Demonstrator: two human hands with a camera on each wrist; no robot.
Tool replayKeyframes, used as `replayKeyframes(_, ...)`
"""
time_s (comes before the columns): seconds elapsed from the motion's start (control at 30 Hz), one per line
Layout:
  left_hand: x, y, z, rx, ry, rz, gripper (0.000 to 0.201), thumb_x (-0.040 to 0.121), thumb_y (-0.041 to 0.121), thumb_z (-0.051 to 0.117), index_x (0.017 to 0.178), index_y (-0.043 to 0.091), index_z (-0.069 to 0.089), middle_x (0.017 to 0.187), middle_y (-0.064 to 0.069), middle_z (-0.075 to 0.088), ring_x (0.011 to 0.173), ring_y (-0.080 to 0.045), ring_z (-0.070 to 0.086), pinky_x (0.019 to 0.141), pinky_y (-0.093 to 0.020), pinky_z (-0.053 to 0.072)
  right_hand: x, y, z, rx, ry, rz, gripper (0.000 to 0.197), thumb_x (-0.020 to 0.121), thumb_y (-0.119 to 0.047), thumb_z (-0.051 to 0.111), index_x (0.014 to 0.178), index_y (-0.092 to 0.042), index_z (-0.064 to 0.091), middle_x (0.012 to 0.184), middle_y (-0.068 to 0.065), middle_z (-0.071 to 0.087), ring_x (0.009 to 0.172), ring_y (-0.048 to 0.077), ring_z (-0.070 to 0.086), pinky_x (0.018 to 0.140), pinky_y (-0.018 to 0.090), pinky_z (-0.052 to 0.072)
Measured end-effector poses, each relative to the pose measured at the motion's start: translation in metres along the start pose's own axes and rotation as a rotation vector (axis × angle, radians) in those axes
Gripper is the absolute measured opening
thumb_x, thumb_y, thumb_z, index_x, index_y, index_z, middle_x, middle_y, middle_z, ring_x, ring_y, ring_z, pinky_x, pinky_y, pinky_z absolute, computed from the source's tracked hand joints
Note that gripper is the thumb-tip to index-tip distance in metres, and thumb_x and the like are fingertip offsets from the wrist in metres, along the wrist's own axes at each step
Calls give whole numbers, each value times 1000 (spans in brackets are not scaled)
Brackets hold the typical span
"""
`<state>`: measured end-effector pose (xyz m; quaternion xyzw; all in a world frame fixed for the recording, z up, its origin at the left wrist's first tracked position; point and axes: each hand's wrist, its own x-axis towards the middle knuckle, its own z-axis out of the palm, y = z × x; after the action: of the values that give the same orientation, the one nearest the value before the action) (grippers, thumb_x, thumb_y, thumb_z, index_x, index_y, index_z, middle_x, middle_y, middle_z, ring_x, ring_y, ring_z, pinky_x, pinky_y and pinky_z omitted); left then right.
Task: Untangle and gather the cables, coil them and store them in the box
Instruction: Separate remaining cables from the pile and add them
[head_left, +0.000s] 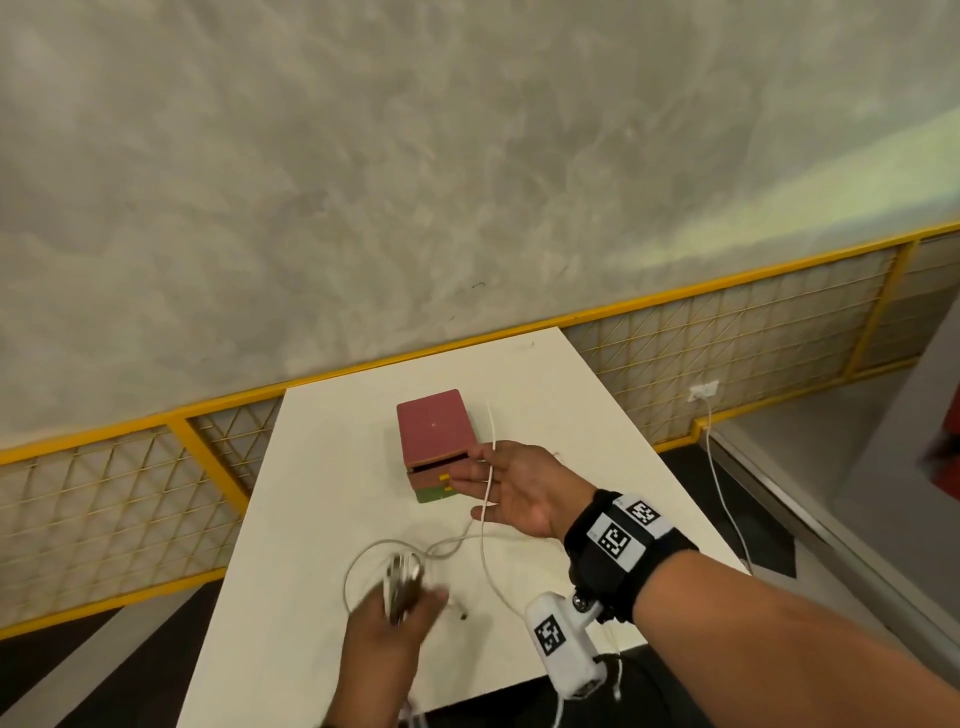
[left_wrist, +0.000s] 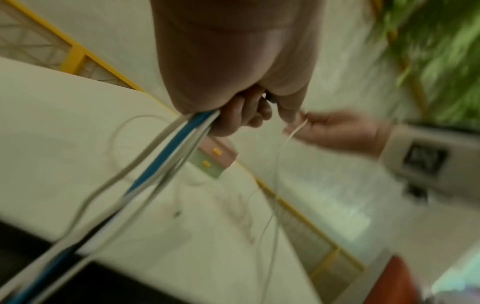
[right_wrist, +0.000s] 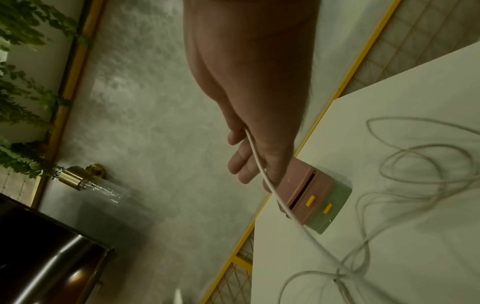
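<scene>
Now our left hand (head_left: 389, 639), lower centre, grips the cable bundle (head_left: 402, 579); our right hand (head_left: 519, 488), fingers nearly straight, thumb-pins the white cable (head_left: 484, 545) beside the red box (head_left: 434, 431). We should feed slack evenly.

I saw the white table (head_left: 322, 467) carrying the red box (head_left: 434, 426) toward its far end, with white cable loops (head_left: 451, 542) lying nearer.

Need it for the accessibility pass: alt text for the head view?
The right hand holds up a thin white cable beside a small pink box on a white table, while the left hand, blurred, grips a bundle of gathered cables nearer the camera.
</scene>
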<state>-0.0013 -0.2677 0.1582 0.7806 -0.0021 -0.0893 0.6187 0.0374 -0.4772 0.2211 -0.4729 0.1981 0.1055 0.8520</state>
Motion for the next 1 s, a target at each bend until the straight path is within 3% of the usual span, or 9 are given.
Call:
replayKeyframes(0.07,15,29,14,-55,26,114,14,78,13,80,72,14,68,52,12,59,47,-7,46,50,-30,36,-4,11,9,0,-22,-1,18,101,-21,43,96,-16,60,96,8,74,101,26,64,86,44,44)
replayKeyframes(0.13,25,55,30,-110,-4,159,9,80,13,77,87,17,72,67,8,70,51,-5,55,49,-25,40,-7,19,17,15,-57,-14,20,99,-18,44,100,-14,64,90,7,69,88,24,64,83,42,47)
replayKeyframes(0.27,32,62,50,-113,-21,162,15,81,7,72,87,20,74,81,-2,77,76,-19,73,67,-37,57,-13,28,23,61,-64,1,25,100,-15,43,92,-14,67,86,6,67,81,22,62,80,41,50)
replayKeyframes(0.4,22,40,47,-81,-117,101,9,77,2,75,75,10,72,68,-2,74,64,-18,66,62,-35,51,-21,17,11,38,-27,38,17,98,-18,49,88,-15,62,85,8,70,75,23,64,77,41,51)
replayKeyframes(0.53,1,8,31,46,-291,-33,22,62,8,85,54,19,67,55,7,64,51,-6,55,53,-23,42,-21,-5,-11,19,31,3,10,98,-23,49,100,-20,58,120,13,70,105,25,68,86,52,49)
replayKeyframes(0.67,-6,-7,12,81,-396,-105,18,63,10,86,57,16,70,52,5,60,49,-6,54,50,-16,42,-31,-17,-26,19,103,-62,16,100,-22,47,115,-16,53,95,10,75,88,25,74,77,48,54)
replayKeyframes(0.73,-7,-5,6,4,-295,-145,13,78,6,80,70,8,70,46,4,48,36,-7,39,37,-18,31,-38,-13,-30,-116,99,-80,19,101,-24,46,114,-14,54,91,10,74,90,28,73,79,49,53)
replayKeyframes(0.83,2,11,-7,-197,-129,-193,20,87,7,71,70,10,60,47,2,29,37,-9,21,39,-16,17,-53,14,-36,-391,46,18,20,99,-25,44,107,-13,58,94,10,71,92,28,69,78,43,50)
replayKeyframes(1.0,23,54,-25,-411,-88,-108,17,98,8,54,103,0,67,55,4,23,38,-7,21,40,-20,18,-85,89,-43,-1043,-380,285,29,91,-15,54,113,1,64,104,15,69,91,22,68,80,32,54)
